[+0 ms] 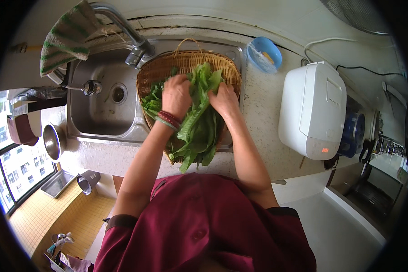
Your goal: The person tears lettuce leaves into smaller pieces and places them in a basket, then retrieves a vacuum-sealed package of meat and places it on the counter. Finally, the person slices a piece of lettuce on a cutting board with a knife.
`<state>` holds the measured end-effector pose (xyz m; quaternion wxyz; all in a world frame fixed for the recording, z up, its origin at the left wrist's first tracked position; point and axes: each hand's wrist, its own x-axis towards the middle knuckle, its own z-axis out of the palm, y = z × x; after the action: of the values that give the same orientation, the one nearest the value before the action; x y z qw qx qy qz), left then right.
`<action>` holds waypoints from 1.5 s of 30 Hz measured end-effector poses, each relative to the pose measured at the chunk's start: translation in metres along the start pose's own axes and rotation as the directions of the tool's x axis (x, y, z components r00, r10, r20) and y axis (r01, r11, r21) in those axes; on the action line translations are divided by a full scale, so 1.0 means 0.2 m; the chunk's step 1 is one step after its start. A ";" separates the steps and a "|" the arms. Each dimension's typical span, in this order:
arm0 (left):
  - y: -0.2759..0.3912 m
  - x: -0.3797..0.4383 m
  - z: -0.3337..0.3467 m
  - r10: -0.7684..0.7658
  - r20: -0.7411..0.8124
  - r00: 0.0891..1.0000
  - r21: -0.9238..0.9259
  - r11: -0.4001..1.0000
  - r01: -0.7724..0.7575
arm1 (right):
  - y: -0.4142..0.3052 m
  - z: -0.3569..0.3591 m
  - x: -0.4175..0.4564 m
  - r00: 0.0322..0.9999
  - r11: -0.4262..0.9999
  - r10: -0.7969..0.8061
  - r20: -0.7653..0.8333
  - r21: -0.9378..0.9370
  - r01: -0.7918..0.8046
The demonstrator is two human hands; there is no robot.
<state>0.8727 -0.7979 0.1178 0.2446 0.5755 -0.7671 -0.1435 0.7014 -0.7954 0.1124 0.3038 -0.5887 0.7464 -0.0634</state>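
Observation:
A woven wicker basket [187, 58] rests over the right part of the steel sink, tilted towards me. Long leafy greens [200, 119], like romaine lettuce, lie down its middle, and their tips hang over the near rim. Smaller, darker leafy greens [152, 98] fill its left side. My left hand [177, 93], with bracelets at the wrist, is among the leaves at the basket's centre; its fingertips are hidden. With its thumb and fingers, my right hand [223, 98] grips the right side of the long greens.
Left of the basket is the sink basin [102, 115], with a faucet [136, 51] and a striped cloth [68, 40] above it. To the right stand a blue plastic bowl [275, 51] and a white rice cooker [312, 108]. A metal bowl [52, 141] is at the far left.

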 end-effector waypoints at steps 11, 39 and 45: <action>-0.04 0.06 0.01 -0.034 0.296 0.955 0.041 0.999 0.023 | -0.02 0.01 -0.08 0.997 0.994 0.056 0.059 0.094 -0.062; -0.13 0.10 0.15 -0.077 0.697 0.713 -0.653 0.342 0.675 | -0.06 0.25 -0.12 0.952 0.741 -0.188 -0.241 0.601 0.299; -0.27 0.07 0.33 -0.420 0.510 0.750 -0.550 0.512 0.660 | 0.06 0.07 -0.02 0.983 0.964 -0.032 -0.180 0.255 0.078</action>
<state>0.8779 -0.8316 0.0371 0.2611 0.6189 -0.4581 -0.5822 0.6991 -0.7835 0.0969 0.3103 -0.5564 0.7385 -0.2209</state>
